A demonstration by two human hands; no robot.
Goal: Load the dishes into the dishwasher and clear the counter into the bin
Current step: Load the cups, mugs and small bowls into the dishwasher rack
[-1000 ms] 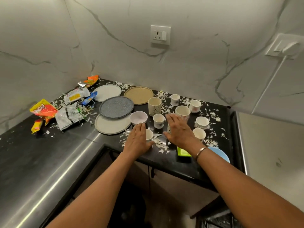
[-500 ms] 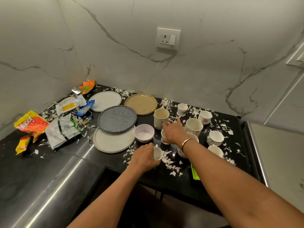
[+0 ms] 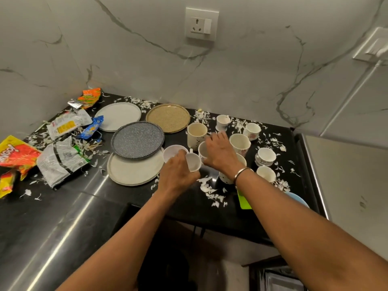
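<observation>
Black counter [image 3: 63,206] in a marble-walled corner, littered w/ white paper scraps [image 3: 206,186]. Left hand [image 3: 178,175] grips a small white cup [image 3: 193,163], tilted, near the counter's front edge. Right hand [image 3: 221,157] has fingers curled round a second white cup [image 3: 202,149], right beside the first. Small bowl [image 3: 171,153] sits just left of both. Behind & to the left, a grey plate [image 3: 137,139] overlaps an off-white plate [image 3: 134,173]. Snack wrappers [image 3: 60,160] lie far left.

Speckled grey plate [image 3: 137,139], tan plate [image 3: 168,118], black counter [image 3: 63,217].
</observation>
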